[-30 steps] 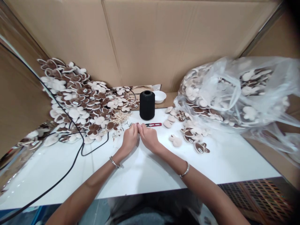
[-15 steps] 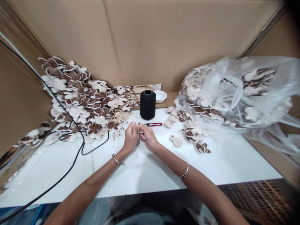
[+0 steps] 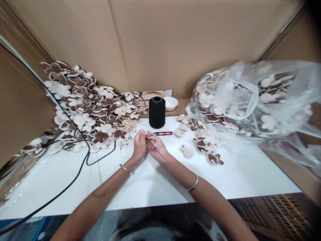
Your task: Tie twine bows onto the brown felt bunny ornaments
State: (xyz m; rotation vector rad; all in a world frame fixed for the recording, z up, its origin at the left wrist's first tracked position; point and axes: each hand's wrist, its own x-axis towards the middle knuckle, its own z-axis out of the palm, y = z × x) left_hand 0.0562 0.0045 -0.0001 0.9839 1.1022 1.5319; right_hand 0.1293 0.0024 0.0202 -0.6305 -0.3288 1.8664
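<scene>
My left hand and my right hand meet at the middle of the white table. Their fingertips pinch a small beige piece, perhaps cord, mostly hidden by my fingers. Just beyond my right hand lie red-handled thread snips. A black thread spool stands behind them. Left of my left hand is a tangle of short beige cord pieces. Brown-and-cream rabbit-shaped padded pieces lie to the right.
A large heap of similar rabbit-shaped pieces spreads at back left, and a plastic bag full of them sits at back right. A white bowl stands behind the spool. A black cable crosses the table's left side. Cardboard walls surround the table.
My hands have come closer together and turned inward, with my fingers now covering more of the small beige piece. My forearms have shifted slightly, and the other objects stay in place.
</scene>
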